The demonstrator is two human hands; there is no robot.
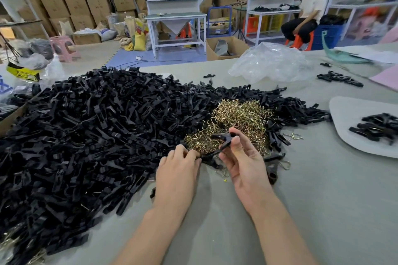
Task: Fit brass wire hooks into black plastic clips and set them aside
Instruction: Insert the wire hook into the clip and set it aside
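Note:
A huge heap of black plastic clips covers the left half of the grey table. A tangle of brass wire hooks lies in the middle, ringed by clips. My right hand pinches one black clip between thumb and fingers, just above the hooks' near edge. My left hand lies knuckles up at the edge of the heap, fingers curled down at the clip's lower end; what they hold is hidden. A few finished clips lie on a grey board at the right.
Crumpled clear plastic bags lie at the table's far side. More black clips and pink sheets sit at the far right. Loose hooks lie near my right hand. A seated person, benches and stacked cartons stand beyond.

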